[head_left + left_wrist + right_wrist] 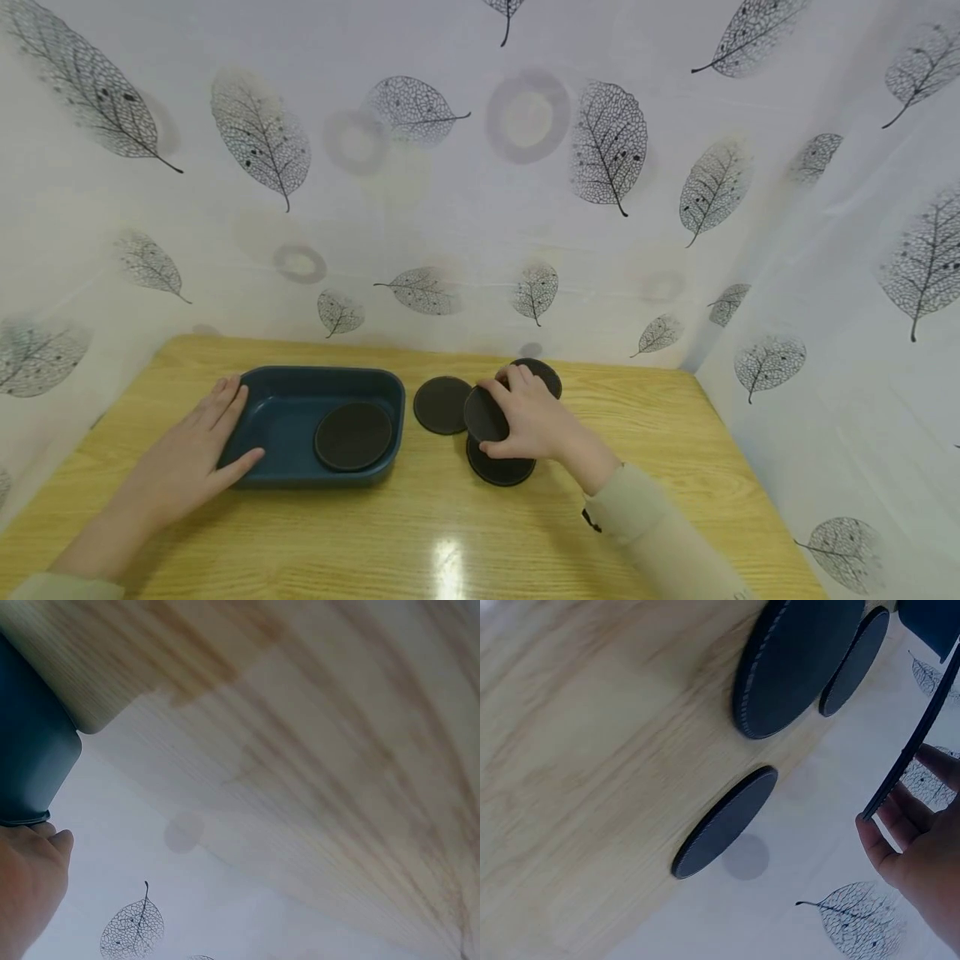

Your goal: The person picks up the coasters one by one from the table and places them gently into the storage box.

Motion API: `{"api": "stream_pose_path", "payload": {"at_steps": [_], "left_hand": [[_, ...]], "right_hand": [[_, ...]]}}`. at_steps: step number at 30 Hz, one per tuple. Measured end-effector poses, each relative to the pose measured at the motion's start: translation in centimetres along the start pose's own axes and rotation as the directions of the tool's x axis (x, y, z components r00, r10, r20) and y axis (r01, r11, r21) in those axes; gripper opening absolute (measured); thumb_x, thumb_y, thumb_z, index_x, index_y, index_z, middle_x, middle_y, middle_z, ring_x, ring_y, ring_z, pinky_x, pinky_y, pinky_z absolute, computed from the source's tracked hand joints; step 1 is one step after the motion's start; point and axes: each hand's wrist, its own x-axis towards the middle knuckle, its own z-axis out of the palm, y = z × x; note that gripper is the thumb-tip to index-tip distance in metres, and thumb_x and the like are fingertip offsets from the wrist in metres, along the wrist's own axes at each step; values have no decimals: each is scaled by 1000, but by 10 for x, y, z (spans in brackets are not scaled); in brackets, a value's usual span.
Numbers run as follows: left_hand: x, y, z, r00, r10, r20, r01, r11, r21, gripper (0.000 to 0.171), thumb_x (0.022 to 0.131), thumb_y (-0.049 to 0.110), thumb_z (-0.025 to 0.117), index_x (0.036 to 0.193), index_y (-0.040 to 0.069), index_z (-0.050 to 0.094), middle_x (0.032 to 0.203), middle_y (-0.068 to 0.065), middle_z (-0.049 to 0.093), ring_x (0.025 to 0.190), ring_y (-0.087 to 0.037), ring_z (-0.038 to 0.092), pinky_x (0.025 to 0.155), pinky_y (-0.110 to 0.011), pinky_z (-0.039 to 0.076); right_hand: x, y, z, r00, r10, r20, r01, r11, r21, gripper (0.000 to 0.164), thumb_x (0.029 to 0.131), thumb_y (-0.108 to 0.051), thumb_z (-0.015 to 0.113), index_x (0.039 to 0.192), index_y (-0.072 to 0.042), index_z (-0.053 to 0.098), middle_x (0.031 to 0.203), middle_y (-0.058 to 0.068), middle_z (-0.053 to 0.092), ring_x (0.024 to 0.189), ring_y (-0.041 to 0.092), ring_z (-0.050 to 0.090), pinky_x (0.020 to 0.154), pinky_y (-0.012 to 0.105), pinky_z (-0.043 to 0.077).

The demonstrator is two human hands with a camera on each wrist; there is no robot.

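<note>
A dark blue rectangular tray [279, 433] sits on the left of the table. My left hand [183, 454] rests along its left rim, fingers straight and thumb over the front corner. Inside the tray lies one round black coaster [353, 437]. With thumb and fingers, my right hand [534, 419] pinches another black coaster [486, 414], seen tilted and edge-on in the right wrist view. Three more lie around it: a left coaster [442, 406], a front coaster [501, 469] overlapped by the held one, and a back coaster [547, 377] partly hidden by the hand. Pale stitching [751, 679] runs round their edges.
The wooden table [360, 542] ends at a white sheet [465, 217] printed with leaves, which hangs behind it and along both sides. A small dark thing [591, 521] shows at the right sleeve's cuff.
</note>
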Motion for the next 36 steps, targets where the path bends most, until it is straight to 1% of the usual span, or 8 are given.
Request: {"api": "stream_pose_path", "payload": {"at_steps": [3,10,13,17,20,24,29,36], "left_hand": [[0,0,0,1000,1,-3,-1,1000,2,97,103,47,65,166,-10,17,177,-25,1,164,-16,-20,123,-15,-23],[1,1,-2,1000,-13,17,13,1000,-3,98,104,48,64,166,-11,16,177,-27,2,167,-31,-10,121,-13,-24],[1,1,-3,1000,-14,21,14,1000,-3,98,104,48,64,165,-11,15,176,-27,1,167,-30,-12,121,-12,-25],[1,1,-4,1000,-7,17,8,1000,-3,98,104,47,64,165,-12,16,176,-27,2,166,-24,-17,120,-12,-24],[1,1,-3,1000,-5,17,5,1000,0,98,104,47,64,165,-12,16,177,-27,1,166,-25,-16,120,-12,-25],[0,0,-3,1000,-7,19,7,1000,-3,98,104,48,64,165,-11,16,177,-26,1,167,-30,-11,120,-12,-25],[0,1,-3,1000,-10,24,10,1000,-5,98,104,48,64,165,-11,15,177,-26,0,167,-30,-12,120,-12,-25],[-1,1,-3,1000,-2,10,2,1000,-2,97,104,47,64,165,-11,16,177,-26,1,167,-30,-11,122,-14,-24]], "right_hand": [[9,-7,0,1000,-17,8,17,1000,-1,91,83,-57,80,157,-12,50,140,19,51,127,36,50,104,56,49],[26,-21,-4,998,-51,-22,51,999,-4,92,81,-55,81,157,-14,49,142,18,51,131,36,50,108,55,48],[32,-25,-6,998,-61,-26,61,998,-15,92,82,-55,80,158,-14,49,143,17,51,131,35,49,109,53,48],[40,-32,-9,997,-74,-22,74,997,-20,92,82,-55,80,158,-13,49,144,17,51,132,34,49,109,51,48],[47,-37,-11,996,-82,-24,81,996,-19,92,83,-56,81,158,-13,49,145,16,51,133,33,48,110,49,49],[56,-45,-13,995,-98,-29,98,995,-23,91,83,-56,82,157,-14,50,145,15,52,132,32,49,111,48,48],[70,-57,-14,993,-119,-22,118,992,-50,92,82,-58,82,157,-15,50,145,15,53,133,32,49,111,47,49],[89,-77,-14,989,-147,12,148,982,-113,92,84,-65,77,159,-20,48,146,11,52,133,27,50,113,42,49]]}}
